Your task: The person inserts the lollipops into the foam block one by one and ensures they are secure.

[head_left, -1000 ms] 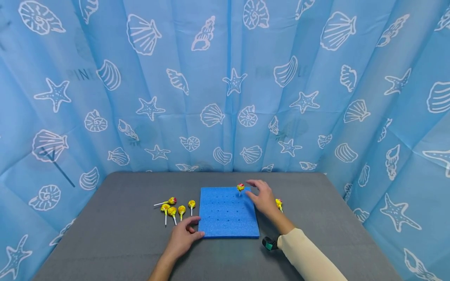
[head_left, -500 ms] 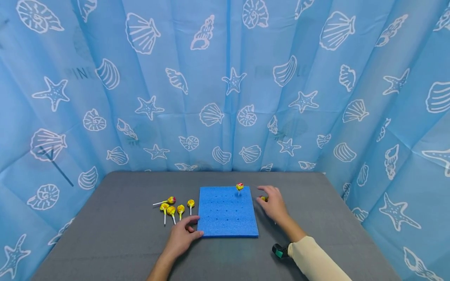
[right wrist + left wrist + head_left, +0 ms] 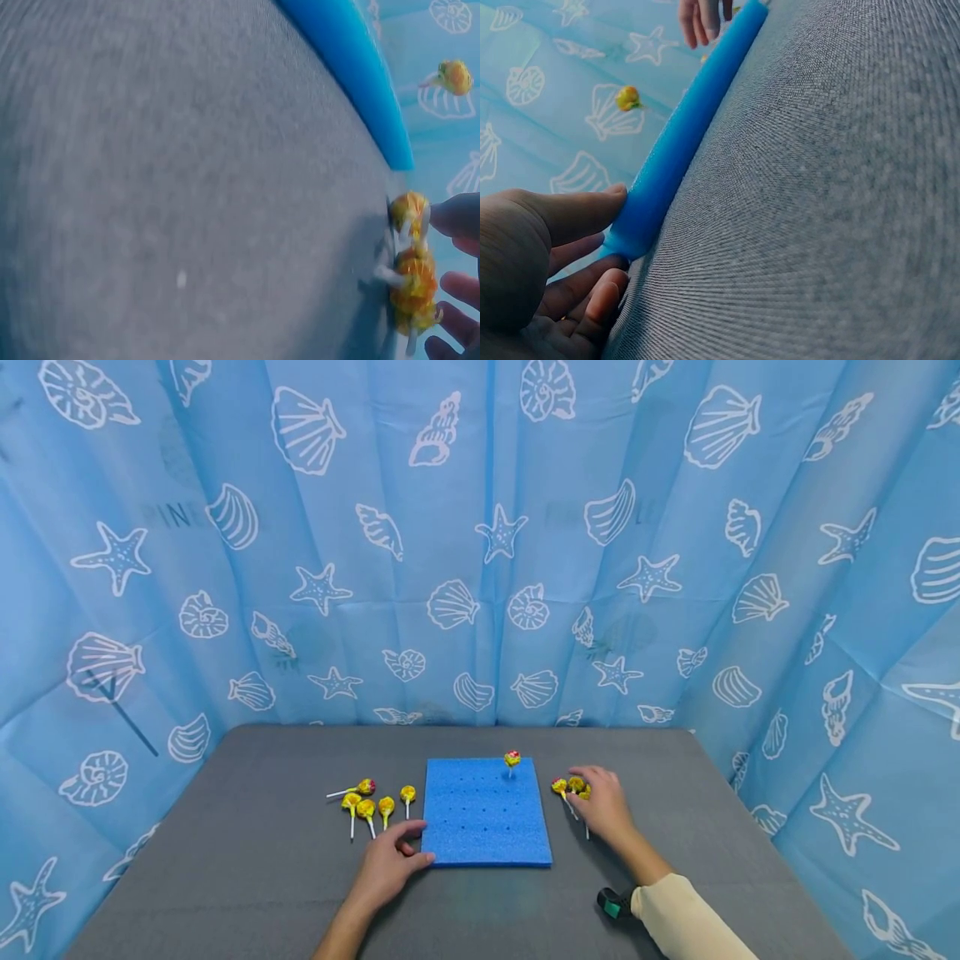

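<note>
My left hand rests at the near left corner of a blue foam board; thumb and fingertips touch its edge, in the left wrist view also. One yellow-wrapped lollipop stands upright in the board near its far right corner. Right of the board, my right hand hovers over a small group of lollipops, partly covering them. One of that group, a lollipop with some red on its wrapper, lies nearest the board. Fingers and thumb of the right hand are apart beside the wrapped heads, with none visibly gripped.
Several more lollipops lie left of the board, close to my left hand. Rows of small holes mark the board. The grey cloth-covered table ends at a blue shell-patterned curtain.
My right hand has moved right and towards me, away from the upright lollipop to the group beside the board, uncovering some of it. The left hand has stayed at the corner.
</note>
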`<state>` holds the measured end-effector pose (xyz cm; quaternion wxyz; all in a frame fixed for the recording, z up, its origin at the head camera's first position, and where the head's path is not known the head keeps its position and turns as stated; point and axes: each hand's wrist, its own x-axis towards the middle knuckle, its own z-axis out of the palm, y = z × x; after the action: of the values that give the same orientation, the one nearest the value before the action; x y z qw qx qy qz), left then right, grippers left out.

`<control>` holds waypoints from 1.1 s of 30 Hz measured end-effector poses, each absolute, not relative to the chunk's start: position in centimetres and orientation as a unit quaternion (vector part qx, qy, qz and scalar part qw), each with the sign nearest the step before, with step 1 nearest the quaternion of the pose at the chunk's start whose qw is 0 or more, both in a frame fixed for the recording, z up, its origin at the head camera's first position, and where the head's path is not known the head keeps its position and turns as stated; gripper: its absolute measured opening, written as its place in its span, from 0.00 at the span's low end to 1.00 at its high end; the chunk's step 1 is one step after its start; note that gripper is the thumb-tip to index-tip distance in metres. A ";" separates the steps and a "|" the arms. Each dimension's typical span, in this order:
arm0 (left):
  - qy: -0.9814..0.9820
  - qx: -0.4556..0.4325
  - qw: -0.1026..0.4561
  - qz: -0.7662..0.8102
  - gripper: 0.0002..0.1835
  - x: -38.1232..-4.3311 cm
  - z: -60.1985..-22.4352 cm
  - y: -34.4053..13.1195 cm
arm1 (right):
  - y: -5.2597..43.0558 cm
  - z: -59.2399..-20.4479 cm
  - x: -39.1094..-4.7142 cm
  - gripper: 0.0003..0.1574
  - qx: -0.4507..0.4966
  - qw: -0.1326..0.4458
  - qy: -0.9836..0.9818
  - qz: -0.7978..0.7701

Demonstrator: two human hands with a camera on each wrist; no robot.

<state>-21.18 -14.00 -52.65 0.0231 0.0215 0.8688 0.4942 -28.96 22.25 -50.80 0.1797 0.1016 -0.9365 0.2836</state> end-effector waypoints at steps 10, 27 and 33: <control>0.871 0.017 0.022 0.490 0.27 -21.2 -52.7 -13.9 | 23.7 -51.2 -29.1 0.26 0.094 0.154 -0.941 0.285; 0.872 0.017 0.027 0.488 0.28 -21.1 -52.5 -14.0 | 25.2 -51.4 -29.1 0.23 0.082 0.100 -0.950 0.286; 0.872 0.016 0.034 0.488 0.28 -21.1 -52.4 -14.0 | 25.6 -51.1 -29.0 0.22 0.098 0.093 -0.953 0.270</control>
<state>-21.13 -14.03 -52.35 0.0337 0.0163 0.8722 0.4876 -28.98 25.64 -51.08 0.0932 0.0982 -0.9534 0.2697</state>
